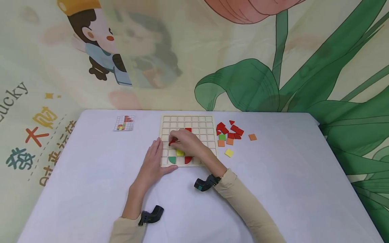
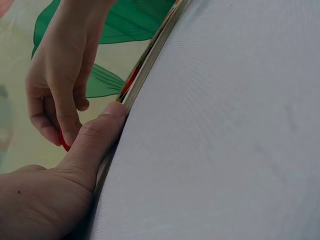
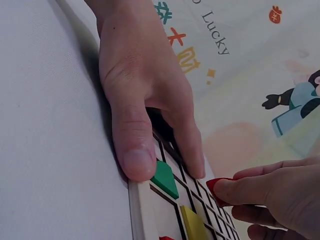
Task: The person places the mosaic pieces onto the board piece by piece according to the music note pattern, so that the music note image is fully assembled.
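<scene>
A pale wooden grid board (image 1: 205,118) lies on the white table. My left hand (image 1: 152,163) rests along its left side and near corner, fingers straight and thumb on the near edge. Over the board's left part, my right hand (image 1: 189,141) pinches a small red tile (image 3: 218,190) between thumb and fingers. Set in the grid are a green quarter-round tile (image 1: 172,160), a yellow tile (image 1: 180,152), a red quarter-round tile (image 1: 188,160) and another red tile (image 1: 188,130). The right hand and forearm hide part of the grid.
Right of the board lies a loose group of red tiles (image 1: 231,135), with a green tile (image 1: 222,137), several orange tiles (image 1: 252,137) and a yellow tile (image 1: 229,153). A pattern card (image 1: 124,123) lies at the back left. Behind the table hangs a printed cloth (image 1: 170,98).
</scene>
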Demonstrator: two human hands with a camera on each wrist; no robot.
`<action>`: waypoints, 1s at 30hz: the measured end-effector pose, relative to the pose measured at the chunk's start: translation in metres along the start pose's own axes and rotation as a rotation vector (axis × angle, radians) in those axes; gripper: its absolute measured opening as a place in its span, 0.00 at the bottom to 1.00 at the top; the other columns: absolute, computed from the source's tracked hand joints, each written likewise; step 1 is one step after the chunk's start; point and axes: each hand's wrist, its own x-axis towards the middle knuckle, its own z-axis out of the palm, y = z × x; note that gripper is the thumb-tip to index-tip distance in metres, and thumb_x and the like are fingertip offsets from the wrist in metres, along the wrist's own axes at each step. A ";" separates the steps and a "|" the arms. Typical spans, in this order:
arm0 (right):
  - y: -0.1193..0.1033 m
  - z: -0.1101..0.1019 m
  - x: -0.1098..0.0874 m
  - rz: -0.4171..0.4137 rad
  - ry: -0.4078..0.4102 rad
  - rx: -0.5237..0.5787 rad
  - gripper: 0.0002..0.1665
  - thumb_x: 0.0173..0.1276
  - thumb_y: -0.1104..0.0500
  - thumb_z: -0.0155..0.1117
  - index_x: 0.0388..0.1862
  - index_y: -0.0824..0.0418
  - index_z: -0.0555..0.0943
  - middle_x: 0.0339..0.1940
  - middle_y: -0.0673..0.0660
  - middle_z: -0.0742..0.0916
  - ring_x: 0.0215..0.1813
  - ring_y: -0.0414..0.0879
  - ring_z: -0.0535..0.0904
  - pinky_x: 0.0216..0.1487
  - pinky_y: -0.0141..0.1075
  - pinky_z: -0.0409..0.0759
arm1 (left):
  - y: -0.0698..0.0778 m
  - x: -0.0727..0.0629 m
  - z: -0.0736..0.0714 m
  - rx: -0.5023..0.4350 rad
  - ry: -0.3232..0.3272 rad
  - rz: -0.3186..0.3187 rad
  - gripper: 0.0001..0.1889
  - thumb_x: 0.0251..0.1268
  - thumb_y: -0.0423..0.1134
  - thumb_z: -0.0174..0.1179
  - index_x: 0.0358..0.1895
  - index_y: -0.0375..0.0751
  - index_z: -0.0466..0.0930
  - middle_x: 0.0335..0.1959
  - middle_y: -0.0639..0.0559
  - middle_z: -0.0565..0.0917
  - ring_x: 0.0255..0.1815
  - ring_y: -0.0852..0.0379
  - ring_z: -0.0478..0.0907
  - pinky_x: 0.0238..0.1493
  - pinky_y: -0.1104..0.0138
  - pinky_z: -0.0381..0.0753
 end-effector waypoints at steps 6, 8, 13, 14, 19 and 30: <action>0.000 0.007 0.005 -0.015 -0.033 -0.040 0.04 0.67 0.59 0.65 0.34 0.57 0.79 0.32 0.50 0.83 0.37 0.42 0.74 0.40 0.29 0.72 | 0.001 0.001 0.000 0.007 0.002 0.001 0.59 0.51 0.57 0.71 0.77 0.35 0.43 0.81 0.42 0.44 0.81 0.41 0.41 0.77 0.47 0.55; 0.000 0.007 0.005 -0.011 -0.037 -0.062 0.04 0.68 0.59 0.64 0.34 0.57 0.78 0.32 0.50 0.81 0.37 0.42 0.74 0.39 0.28 0.72 | 0.002 0.001 -0.001 0.008 0.004 -0.001 0.59 0.51 0.57 0.71 0.77 0.35 0.43 0.80 0.42 0.44 0.81 0.41 0.42 0.76 0.47 0.56; 0.001 0.008 0.003 -0.018 -0.046 -0.163 0.05 0.68 0.56 0.64 0.37 0.56 0.81 0.36 0.51 0.79 0.39 0.42 0.72 0.39 0.28 0.73 | 0.002 0.002 -0.001 0.011 0.002 -0.001 0.59 0.51 0.57 0.71 0.77 0.34 0.43 0.80 0.41 0.44 0.80 0.42 0.42 0.76 0.47 0.57; 0.001 0.008 0.002 -0.020 -0.045 -0.186 0.05 0.68 0.56 0.64 0.38 0.56 0.82 0.37 0.51 0.79 0.40 0.42 0.72 0.40 0.28 0.73 | 0.002 0.002 -0.001 0.013 0.000 0.001 0.59 0.51 0.57 0.71 0.77 0.34 0.42 0.80 0.41 0.44 0.80 0.42 0.42 0.76 0.47 0.57; 0.000 0.009 -0.001 -0.033 -0.030 -0.233 0.05 0.68 0.56 0.64 0.39 0.55 0.84 0.37 0.50 0.79 0.42 0.42 0.72 0.43 0.29 0.74 | 0.001 0.002 0.000 0.014 -0.005 -0.007 0.59 0.52 0.58 0.70 0.77 0.34 0.43 0.81 0.41 0.43 0.81 0.42 0.41 0.77 0.47 0.54; -0.001 0.009 -0.003 -0.026 -0.012 -0.248 0.06 0.67 0.56 0.65 0.38 0.55 0.87 0.39 0.50 0.83 0.44 0.42 0.75 0.43 0.28 0.77 | 0.002 0.002 0.000 0.023 -0.010 -0.013 0.59 0.51 0.58 0.70 0.78 0.35 0.42 0.81 0.42 0.43 0.81 0.42 0.40 0.77 0.46 0.54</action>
